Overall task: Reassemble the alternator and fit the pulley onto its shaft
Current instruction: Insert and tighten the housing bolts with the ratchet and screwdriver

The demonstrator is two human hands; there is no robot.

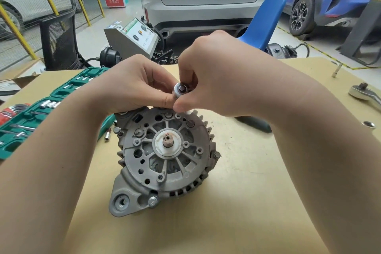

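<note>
A grey alternator [165,161] lies on the tan table [237,202], its end face up and its bare shaft [168,140] standing in the middle. No pulley is on the shaft. Above the alternator's far edge, my left hand [136,84] and my right hand [208,74] meet around a small chrome socket [179,90]. Fingers of both hands pinch the socket, whose open end faces me with something dark inside. A bolt head [153,201] sits at the housing's near edge.
A green socket-set case [31,117] lies open at the left, with a loose socket [107,135] beside it. A ratchet [365,94], an extension bar [336,70] and a dark handle [255,123] lie at the right. Parked cars and a blue chair [266,20] stand beyond the table.
</note>
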